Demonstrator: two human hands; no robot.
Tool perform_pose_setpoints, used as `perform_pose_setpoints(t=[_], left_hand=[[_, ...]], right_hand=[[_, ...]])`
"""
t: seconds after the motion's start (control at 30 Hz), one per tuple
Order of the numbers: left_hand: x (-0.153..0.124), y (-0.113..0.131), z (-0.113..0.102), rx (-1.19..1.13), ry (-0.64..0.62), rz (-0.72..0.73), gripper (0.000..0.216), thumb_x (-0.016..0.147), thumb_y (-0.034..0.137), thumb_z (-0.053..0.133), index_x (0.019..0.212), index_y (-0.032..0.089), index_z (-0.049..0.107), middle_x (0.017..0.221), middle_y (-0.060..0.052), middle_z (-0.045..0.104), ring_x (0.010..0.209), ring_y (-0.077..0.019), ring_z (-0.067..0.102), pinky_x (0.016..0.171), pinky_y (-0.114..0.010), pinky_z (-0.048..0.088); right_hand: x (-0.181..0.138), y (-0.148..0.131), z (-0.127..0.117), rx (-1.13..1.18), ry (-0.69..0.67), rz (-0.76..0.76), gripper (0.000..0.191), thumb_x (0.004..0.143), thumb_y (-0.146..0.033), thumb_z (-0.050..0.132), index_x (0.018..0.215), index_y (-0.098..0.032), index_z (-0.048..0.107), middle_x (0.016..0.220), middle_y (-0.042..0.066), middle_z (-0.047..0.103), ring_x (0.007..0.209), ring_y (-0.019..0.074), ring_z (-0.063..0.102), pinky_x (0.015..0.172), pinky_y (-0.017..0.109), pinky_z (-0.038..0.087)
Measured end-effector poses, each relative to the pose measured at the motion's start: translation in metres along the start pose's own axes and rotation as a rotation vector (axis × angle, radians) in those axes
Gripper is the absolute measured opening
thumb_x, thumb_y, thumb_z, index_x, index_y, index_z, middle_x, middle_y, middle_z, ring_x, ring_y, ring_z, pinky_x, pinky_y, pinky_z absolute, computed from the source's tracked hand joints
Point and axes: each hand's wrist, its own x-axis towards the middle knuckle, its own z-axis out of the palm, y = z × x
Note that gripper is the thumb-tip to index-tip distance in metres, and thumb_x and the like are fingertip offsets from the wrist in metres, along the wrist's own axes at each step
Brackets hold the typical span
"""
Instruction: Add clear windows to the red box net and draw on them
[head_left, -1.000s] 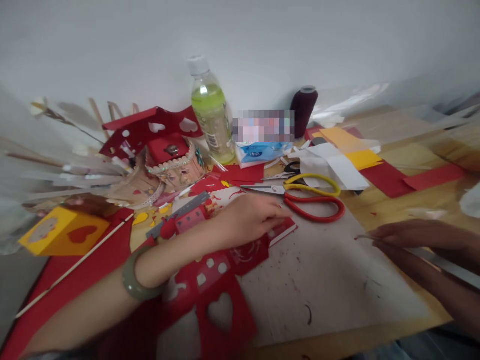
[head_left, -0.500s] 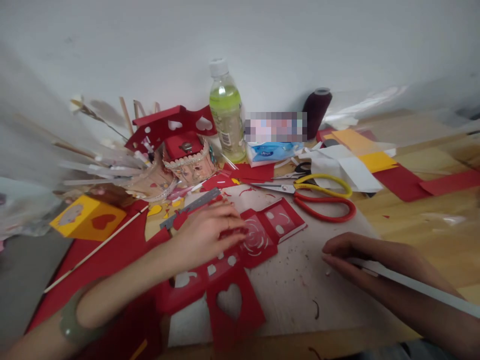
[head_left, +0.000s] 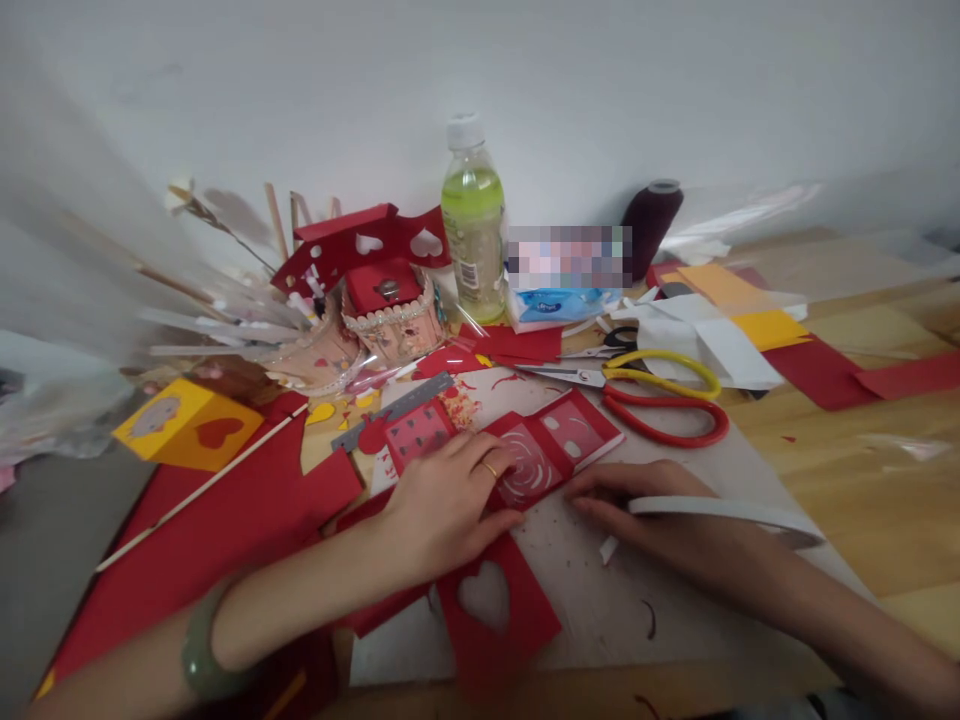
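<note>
Left hand (head_left: 450, 495) palm down over the red cut-out card (head_left: 529, 465), fingers loosely spread, thumb apart from them near the heart panel (head_left: 517, 605); grip not closed on anything visible. Ring (head_left: 490, 467) on one finger, green bangle (head_left: 201, 650) on that wrist. Card lies on the white sheet (head_left: 585, 625) on the wooden worktop (head_left: 885, 480), mid-view, partly under the left hand: swirl-cut part and folded end panel beyond the fingers, heart panel nearer the person. Right hand (head_left: 630, 505) just beside the card's right edge, thumb and fingertips close together; white strip (head_left: 720, 512) runs out from the hand back over the wrist, but cannot tell if the tips pinch it, too blurred. Small white bit (head_left: 608, 549) shows just below that hand. Red-and-yellow-handled scissors (head_left: 611, 378) lie beyond the card, blades toward the left of view. Grey ruler (head_left: 397, 410) behind left hand, bits of yellow paper (head_left: 322, 413) near it. Thin stick (head_left: 202, 487) across red paper (head_left: 225, 540), yellow box (head_left: 187, 425) with red heart next to it. At back: upright green-drink bottle (head_left: 476, 235), tissue pack (head_left: 562, 305), dark thread spool (head_left: 651, 232).
</note>
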Motion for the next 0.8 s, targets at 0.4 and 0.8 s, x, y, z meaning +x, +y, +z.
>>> perform_pose_setpoints(t=[0.4, 0.8], left_hand=[[-0.008, -0.012, 0.008, -0.2, 0.025, 0.21, 0.015, 0.086, 0.018, 0.058, 0.087, 0.025, 0.071, 0.087, 0.0, 0.065, 0.085, -0.0154, 0.057, 0.072, -0.026, 0.049], [-0.006, -0.025, 0.014, -0.445, 0.029, 0.168, 0.003, 0.08, 0.017, 0.067, 0.077, 0.015, 0.067, 0.081, -0.003, 0.064, 0.084, -0.016, 0.057, 0.078, -0.029, 0.048]], right_hand=[[0.017, -0.002, 0.0, 0.033, 0.007, -0.011, 0.022, 0.082, -0.029, 0.05, 0.093, -0.02, 0.066, 0.078, 0.003, 0.069, 0.07, 0.0179, 0.064, 0.062, 0.03, 0.048], [0.022, -0.026, 0.021, 0.117, 0.083, -0.062, 0.01, 0.072, -0.013, 0.05, 0.069, -0.022, 0.053, 0.066, -0.001, 0.062, 0.058, 0.0137, 0.056, 0.052, 0.025, 0.043]])
